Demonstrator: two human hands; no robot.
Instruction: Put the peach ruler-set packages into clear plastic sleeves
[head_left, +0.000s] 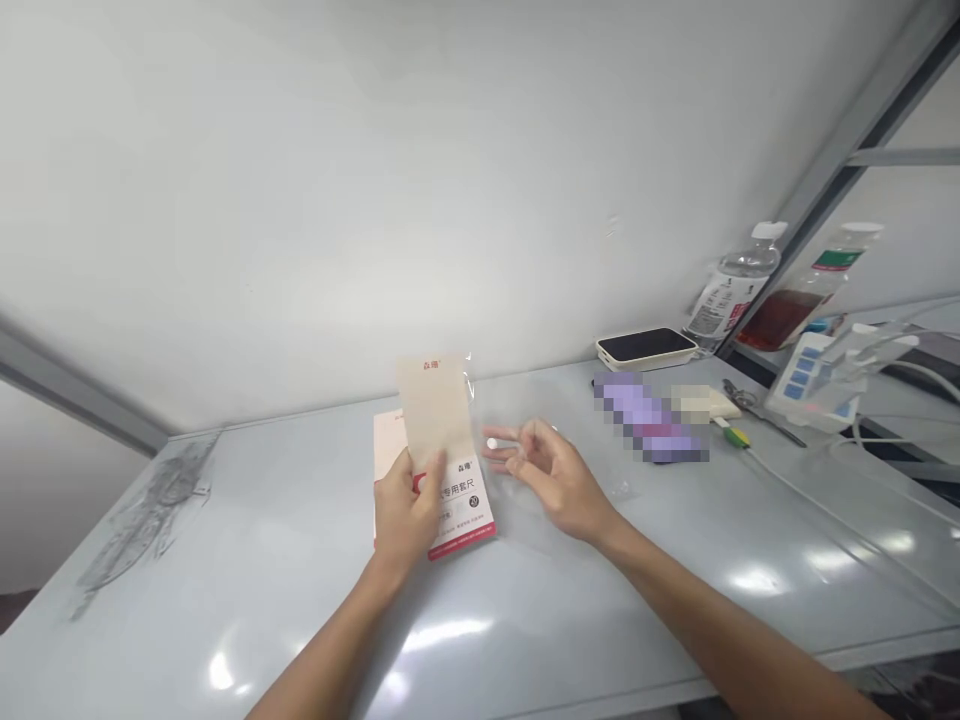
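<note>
Slippage is threatening our ruler-set packet if the left grip clamping it is loosening; whether our right grip is pinching anything, we cannot tell.

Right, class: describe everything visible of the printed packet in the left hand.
The packet looks like thin card: cream upper panel with red lettering, white lower part with dark print, a round dark "20" badge and a red bottom band. Clear film glints at its upper right. It tilts, top slightly leftward, gripped by the left hand. A similar cream piece shows behind its left side.
</note>
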